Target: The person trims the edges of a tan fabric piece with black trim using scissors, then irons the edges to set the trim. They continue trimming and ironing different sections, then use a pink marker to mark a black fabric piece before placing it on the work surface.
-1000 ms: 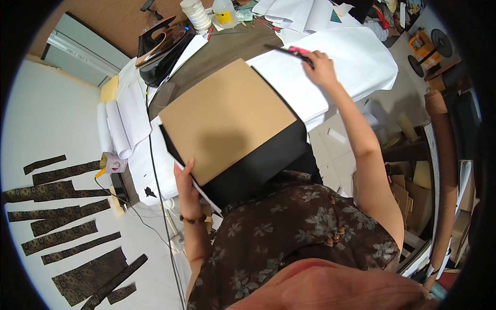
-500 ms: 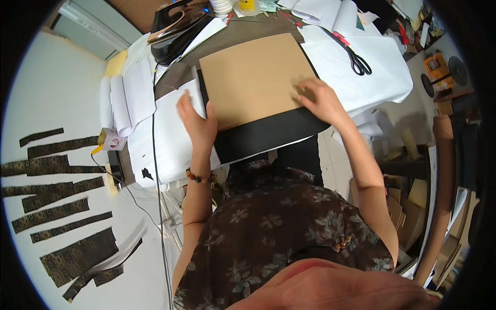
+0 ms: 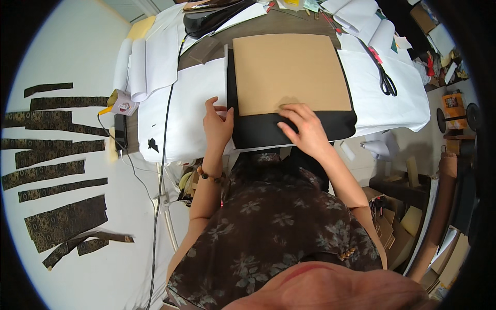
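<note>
A tan board (image 3: 289, 72) lies flat over a larger black sheet (image 3: 263, 132), which shows as a strip along the left and near sides. My right hand (image 3: 306, 129) is over the board's near edge, thumb and fingers apart, its fingertips at or just above the surface. Whether they press down I cannot tell. Beside the sheet's lower left edge is my left hand (image 3: 218, 126), fingers slightly bent and thumb apart, with nothing visible in it. White paper or cloth (image 3: 199, 113) covers the table under and around these pieces.
Black scissors (image 3: 385, 80) rest on the right white cover (image 3: 392, 111). A black iron (image 3: 212, 20) and rolled white paper (image 3: 138, 70) stand at the far left, with a cord (image 3: 166, 124) hanging down. Patterned dark fabric strips (image 3: 57, 124) hang on the left.
My right hand has shifted left from the board's right side to its near edge. My left hand has come down toward the sheet's near left corner. The whole view has turned somewhat.
</note>
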`<state>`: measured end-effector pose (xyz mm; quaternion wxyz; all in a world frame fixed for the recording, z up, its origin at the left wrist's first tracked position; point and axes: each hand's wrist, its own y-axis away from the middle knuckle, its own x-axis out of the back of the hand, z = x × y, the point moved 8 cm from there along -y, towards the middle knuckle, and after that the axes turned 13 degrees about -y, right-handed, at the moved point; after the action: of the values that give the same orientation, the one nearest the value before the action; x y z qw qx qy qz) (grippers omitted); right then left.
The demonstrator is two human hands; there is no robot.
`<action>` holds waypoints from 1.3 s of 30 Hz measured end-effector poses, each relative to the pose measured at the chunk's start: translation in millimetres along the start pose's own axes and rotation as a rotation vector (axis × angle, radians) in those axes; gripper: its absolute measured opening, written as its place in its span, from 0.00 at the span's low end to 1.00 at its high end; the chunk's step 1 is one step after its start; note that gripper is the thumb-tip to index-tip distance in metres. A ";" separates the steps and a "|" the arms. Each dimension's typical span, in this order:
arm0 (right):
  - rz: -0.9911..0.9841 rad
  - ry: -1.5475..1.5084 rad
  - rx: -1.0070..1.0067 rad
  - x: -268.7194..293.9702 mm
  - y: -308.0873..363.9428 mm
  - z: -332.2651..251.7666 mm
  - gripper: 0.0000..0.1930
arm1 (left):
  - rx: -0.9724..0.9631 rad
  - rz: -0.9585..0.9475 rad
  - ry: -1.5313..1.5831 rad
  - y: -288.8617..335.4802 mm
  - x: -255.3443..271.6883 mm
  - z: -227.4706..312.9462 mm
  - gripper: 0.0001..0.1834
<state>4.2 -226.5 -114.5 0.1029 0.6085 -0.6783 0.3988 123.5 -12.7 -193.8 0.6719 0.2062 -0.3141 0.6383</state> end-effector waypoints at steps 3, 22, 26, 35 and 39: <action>-0.097 -0.144 0.042 -19.9 -5.5 -10.3 0.09 | -0.051 0.003 -0.027 3.0 6.2 -3.3 0.17; -0.040 -0.172 -0.007 -13.8 -27.7 -13.8 0.07 | 0.154 -0.355 0.292 30.1 -4.4 -30.2 0.11; -0.158 -0.138 0.027 -32.3 -22.1 -9.9 0.10 | 0.167 -0.466 0.328 33.5 -8.1 -37.6 0.10; 0.445 0.407 -0.362 76.0 1.8 127.4 0.28 | -0.352 -0.086 -0.087 13.2 -18.1 61.4 0.27; 0.563 0.554 -0.458 80.3 27.0 139.8 0.27 | 0.089 -0.238 0.449 -13.8 -43.1 49.0 0.35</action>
<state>8.9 -380.9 -167.9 0.2998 0.2323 -0.8350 0.3986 129.9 -78.7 -186.5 0.7856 0.1241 -0.1022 0.5975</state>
